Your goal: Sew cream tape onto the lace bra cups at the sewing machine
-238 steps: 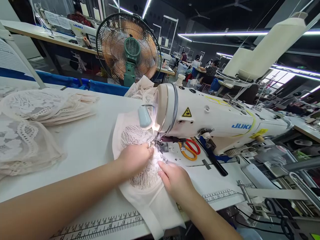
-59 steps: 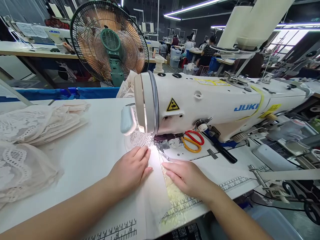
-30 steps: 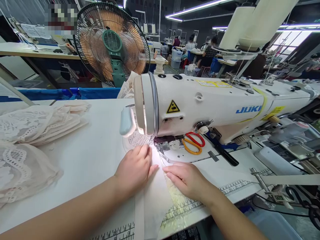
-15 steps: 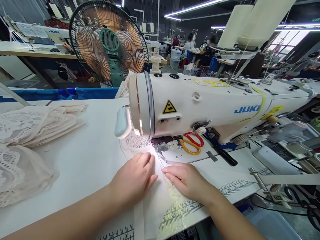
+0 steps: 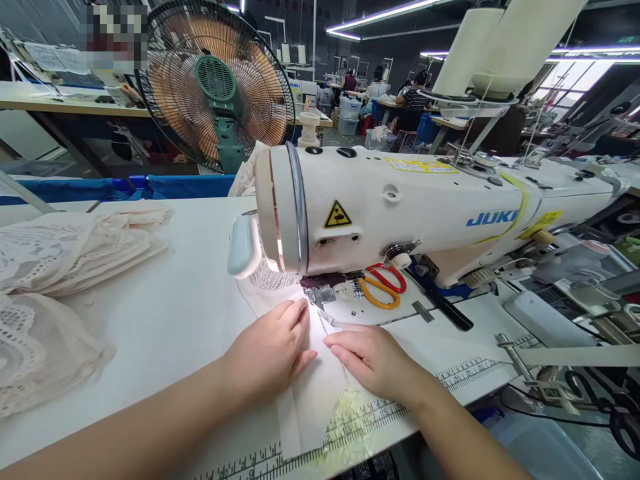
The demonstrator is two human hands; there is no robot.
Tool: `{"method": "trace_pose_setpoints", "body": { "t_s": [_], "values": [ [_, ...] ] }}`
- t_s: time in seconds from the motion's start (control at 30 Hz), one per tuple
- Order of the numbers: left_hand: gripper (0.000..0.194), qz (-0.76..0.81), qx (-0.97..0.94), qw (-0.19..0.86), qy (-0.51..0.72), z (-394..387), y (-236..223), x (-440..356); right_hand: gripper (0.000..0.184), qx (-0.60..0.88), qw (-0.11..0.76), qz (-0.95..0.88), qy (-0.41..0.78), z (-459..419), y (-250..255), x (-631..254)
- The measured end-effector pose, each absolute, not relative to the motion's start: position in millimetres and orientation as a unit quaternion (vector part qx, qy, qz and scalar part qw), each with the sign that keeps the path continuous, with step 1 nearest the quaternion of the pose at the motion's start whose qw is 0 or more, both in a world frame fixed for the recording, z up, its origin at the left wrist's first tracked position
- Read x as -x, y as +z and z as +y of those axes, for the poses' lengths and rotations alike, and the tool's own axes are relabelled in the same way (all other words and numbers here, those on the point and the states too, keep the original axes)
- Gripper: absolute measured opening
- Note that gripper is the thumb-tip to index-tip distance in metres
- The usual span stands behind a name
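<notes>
A cream lace-and-fabric piece lies under the presser foot of a white JUKI sewing machine. My left hand rests flat on the fabric left of the needle, fingers stretched toward the foot. My right hand lies flat on the fabric's right edge, fingers pointing left, close to my left hand. Neither hand grips anything. The machine's lamp lights the cloth between them.
Stacks of lace pieces lie at the table's left. Red and orange scissors sit under the machine arm. A standing fan is behind the table. Thread cones stand at the upper right. People work at far tables.
The fabric has fed farther back under the foot; less lace shows near the table's front edge. Both hands stay flat on it and have shifted slightly with it.
</notes>
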State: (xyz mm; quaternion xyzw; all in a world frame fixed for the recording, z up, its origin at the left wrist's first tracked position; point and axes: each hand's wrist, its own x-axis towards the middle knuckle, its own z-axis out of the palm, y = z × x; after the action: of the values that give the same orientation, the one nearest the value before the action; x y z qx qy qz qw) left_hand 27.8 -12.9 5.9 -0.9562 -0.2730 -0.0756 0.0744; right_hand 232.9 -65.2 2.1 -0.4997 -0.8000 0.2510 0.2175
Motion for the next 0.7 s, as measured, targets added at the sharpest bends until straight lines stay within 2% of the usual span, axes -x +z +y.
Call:
{"method": "trace_pose_setpoints", "body": {
  "t_s": [0.13,0.33,0.53,0.7],
  "values": [
    [0.047,-0.257,0.961,0.070,-0.081,-15,8,-26,0.031,0.491,0.229,-0.800,0.257,-66,4,-234],
    [0.026,-0.194,0.974,-0.016,-0.113,-46,4,-21,0.027,0.470,0.186,-0.833,0.226,-86,18,-247],
    [0.039,-0.115,0.979,-0.019,-0.170,-55,3,-17,0.025,0.440,0.108,-0.875,0.174,-98,13,-253],
    [0.036,-0.113,0.980,-0.012,-0.162,-43,1,-12,0.020,0.431,0.099,-0.887,0.130,-89,7,-247]
  ]
}}
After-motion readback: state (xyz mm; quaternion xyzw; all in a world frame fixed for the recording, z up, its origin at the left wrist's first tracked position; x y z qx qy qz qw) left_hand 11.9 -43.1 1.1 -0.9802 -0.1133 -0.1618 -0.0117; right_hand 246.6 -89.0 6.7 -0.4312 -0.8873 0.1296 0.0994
